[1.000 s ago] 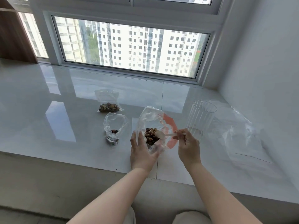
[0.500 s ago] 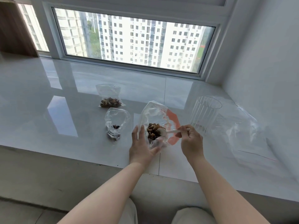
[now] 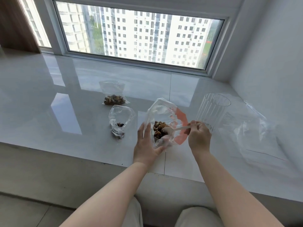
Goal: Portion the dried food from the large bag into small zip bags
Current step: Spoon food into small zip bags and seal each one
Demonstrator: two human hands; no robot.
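Right hand (image 3: 199,136) pinches spoon (image 3: 176,128), now deeper in large bag (image 3: 164,122); left hand (image 3: 146,145) still steadies it.

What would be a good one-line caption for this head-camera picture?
Right hand dips a spoon into the large bag of dried food, steadied by the left hand.

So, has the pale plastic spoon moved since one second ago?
Yes, slightly. The pale plastic spoon has dipped deeper into the large clear bag, its bowl now on the dried food; the ribbed clear cup stays put.
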